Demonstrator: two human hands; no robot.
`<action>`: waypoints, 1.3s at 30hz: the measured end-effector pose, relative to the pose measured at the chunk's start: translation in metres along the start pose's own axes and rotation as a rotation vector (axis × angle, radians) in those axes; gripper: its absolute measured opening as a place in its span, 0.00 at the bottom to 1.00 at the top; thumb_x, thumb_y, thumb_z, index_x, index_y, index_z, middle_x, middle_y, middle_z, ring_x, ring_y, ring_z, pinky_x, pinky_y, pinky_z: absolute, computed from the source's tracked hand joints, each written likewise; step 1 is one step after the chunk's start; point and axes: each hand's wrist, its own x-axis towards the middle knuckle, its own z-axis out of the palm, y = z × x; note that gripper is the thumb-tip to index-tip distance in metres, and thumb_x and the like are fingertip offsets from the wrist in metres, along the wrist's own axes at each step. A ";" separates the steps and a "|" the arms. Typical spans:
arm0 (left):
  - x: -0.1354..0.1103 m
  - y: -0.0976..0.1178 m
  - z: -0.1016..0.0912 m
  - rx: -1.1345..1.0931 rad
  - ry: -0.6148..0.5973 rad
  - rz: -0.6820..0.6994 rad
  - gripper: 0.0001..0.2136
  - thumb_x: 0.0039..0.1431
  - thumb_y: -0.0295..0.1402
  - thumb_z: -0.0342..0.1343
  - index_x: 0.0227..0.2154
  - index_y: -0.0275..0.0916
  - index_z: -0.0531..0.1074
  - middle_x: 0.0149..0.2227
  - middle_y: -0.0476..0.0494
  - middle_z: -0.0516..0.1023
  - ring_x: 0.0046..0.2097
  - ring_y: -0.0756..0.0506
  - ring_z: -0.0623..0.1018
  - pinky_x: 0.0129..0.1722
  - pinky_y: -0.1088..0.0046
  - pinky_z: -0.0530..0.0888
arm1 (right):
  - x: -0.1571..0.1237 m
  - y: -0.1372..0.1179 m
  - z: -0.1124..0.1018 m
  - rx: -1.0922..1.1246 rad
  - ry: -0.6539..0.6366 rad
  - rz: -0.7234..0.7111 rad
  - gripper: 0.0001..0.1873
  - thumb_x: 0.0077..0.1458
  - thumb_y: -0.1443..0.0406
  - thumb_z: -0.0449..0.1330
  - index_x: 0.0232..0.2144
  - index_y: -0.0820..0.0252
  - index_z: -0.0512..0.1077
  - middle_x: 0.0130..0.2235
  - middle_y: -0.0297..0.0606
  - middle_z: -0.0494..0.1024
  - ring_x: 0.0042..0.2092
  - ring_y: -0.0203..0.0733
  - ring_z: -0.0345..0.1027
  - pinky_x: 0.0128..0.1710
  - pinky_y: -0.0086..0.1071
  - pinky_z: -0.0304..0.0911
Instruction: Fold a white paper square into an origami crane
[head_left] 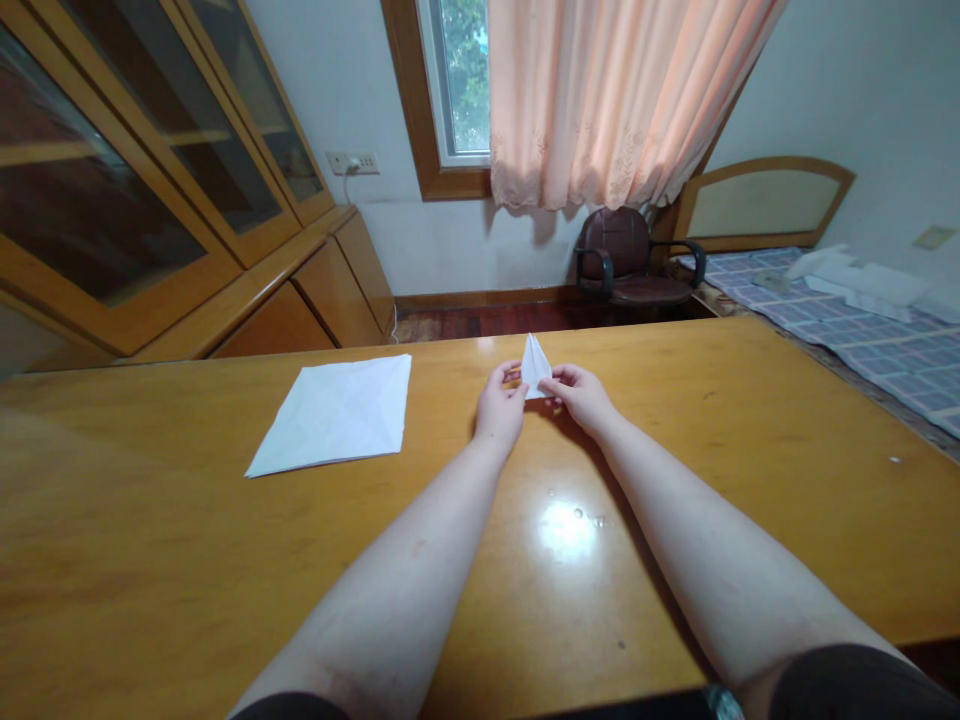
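Note:
A small piece of folded white paper (535,365), pointed at the top and creased down its middle, is held up near the far edge of the wooden table (675,480). My left hand (501,402) pinches its lower left side, thumb in front. On the lower right side, my right hand (579,393) grips the paper between thumb and fingers. Some fingertips are hidden behind it. To the left of my hands lies a stack of white paper sheets (341,412), flat on the table with faint creases.
Beyond the table stand a brown armchair (626,250) and a bed (847,300) with a checked cover. A glass-fronted cabinet (247,260) is at the left. A pink curtain (600,100) hangs over part of the window (461,80).

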 end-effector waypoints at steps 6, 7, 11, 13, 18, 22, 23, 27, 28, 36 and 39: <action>-0.003 0.005 -0.002 0.021 0.000 0.019 0.15 0.51 0.22 0.55 0.43 0.39 0.69 0.45 0.43 0.75 0.32 0.51 0.77 0.38 0.71 0.74 | -0.002 -0.003 0.002 0.003 -0.012 0.028 0.20 0.39 0.55 0.67 0.31 0.61 0.69 0.22 0.32 0.73 0.21 0.33 0.63 0.20 0.27 0.56; -0.003 0.006 -0.002 0.019 0.001 0.020 0.15 0.51 0.22 0.55 0.42 0.39 0.69 0.45 0.43 0.75 0.33 0.51 0.77 0.39 0.71 0.74 | -0.003 -0.003 0.002 0.000 -0.015 0.033 0.20 0.39 0.55 0.67 0.31 0.61 0.69 0.21 0.32 0.72 0.21 0.33 0.63 0.20 0.27 0.56; -0.002 0.004 -0.001 0.005 0.004 -0.007 0.10 0.51 0.22 0.55 0.37 0.37 0.68 0.41 0.44 0.75 0.33 0.51 0.76 0.39 0.71 0.73 | -0.002 -0.004 0.002 0.009 -0.015 0.017 0.20 0.38 0.55 0.67 0.29 0.61 0.68 0.21 0.31 0.72 0.20 0.32 0.61 0.20 0.27 0.55; -0.001 0.003 0.001 -0.012 0.004 -0.031 0.09 0.51 0.22 0.55 0.36 0.37 0.67 0.38 0.44 0.76 0.34 0.51 0.76 0.40 0.72 0.73 | -0.002 -0.003 0.001 0.015 -0.018 0.000 0.19 0.38 0.55 0.67 0.29 0.61 0.68 0.21 0.31 0.72 0.20 0.31 0.61 0.20 0.27 0.56; -0.001 0.003 0.004 -0.081 -0.046 -0.009 0.10 0.50 0.21 0.55 0.37 0.36 0.69 0.38 0.43 0.78 0.39 0.49 0.77 0.45 0.69 0.72 | -0.002 -0.003 0.000 -0.013 -0.035 0.003 0.18 0.40 0.55 0.66 0.29 0.61 0.69 0.22 0.32 0.72 0.21 0.33 0.62 0.20 0.28 0.57; -0.001 0.002 0.003 -0.101 -0.094 -0.011 0.09 0.50 0.23 0.55 0.36 0.36 0.71 0.38 0.43 0.79 0.39 0.48 0.77 0.45 0.68 0.72 | -0.002 -0.002 -0.001 0.050 -0.057 -0.029 0.25 0.41 0.58 0.66 0.42 0.60 0.69 0.25 0.31 0.73 0.21 0.32 0.62 0.19 0.28 0.58; 0.000 0.001 0.003 -0.104 -0.093 -0.015 0.09 0.50 0.24 0.56 0.36 0.36 0.72 0.37 0.43 0.79 0.39 0.48 0.77 0.45 0.68 0.72 | -0.002 -0.002 -0.001 0.068 -0.070 -0.047 0.28 0.41 0.59 0.66 0.47 0.58 0.68 0.26 0.30 0.74 0.21 0.32 0.62 0.19 0.27 0.58; 0.002 -0.003 0.002 -0.134 -0.061 -0.017 0.09 0.49 0.24 0.56 0.35 0.35 0.73 0.37 0.43 0.79 0.39 0.48 0.77 0.45 0.69 0.71 | -0.001 -0.001 0.000 0.092 -0.098 -0.067 0.31 0.42 0.60 0.66 0.51 0.57 0.68 0.30 0.32 0.75 0.22 0.31 0.63 0.19 0.26 0.57; 0.002 -0.004 0.002 -0.141 -0.055 -0.021 0.09 0.49 0.24 0.56 0.35 0.35 0.73 0.37 0.44 0.79 0.39 0.48 0.77 0.45 0.69 0.71 | -0.001 -0.001 0.000 0.089 -0.085 -0.063 0.29 0.42 0.60 0.66 0.48 0.58 0.69 0.30 0.33 0.75 0.21 0.31 0.63 0.19 0.26 0.56; -0.002 0.000 0.002 -0.159 -0.058 -0.117 0.06 0.49 0.31 0.58 0.31 0.37 0.74 0.31 0.47 0.78 0.33 0.49 0.76 0.35 0.74 0.72 | -0.004 -0.001 -0.001 0.026 -0.044 -0.048 0.14 0.41 0.60 0.64 0.32 0.62 0.75 0.23 0.33 0.74 0.22 0.33 0.63 0.22 0.28 0.59; -0.003 0.003 0.001 -0.141 -0.038 -0.090 0.05 0.48 0.27 0.56 0.29 0.37 0.74 0.30 0.48 0.78 0.33 0.49 0.76 0.38 0.73 0.72 | -0.007 -0.006 0.000 0.054 -0.055 -0.017 0.13 0.41 0.61 0.63 0.31 0.62 0.75 0.22 0.32 0.73 0.22 0.33 0.63 0.22 0.28 0.59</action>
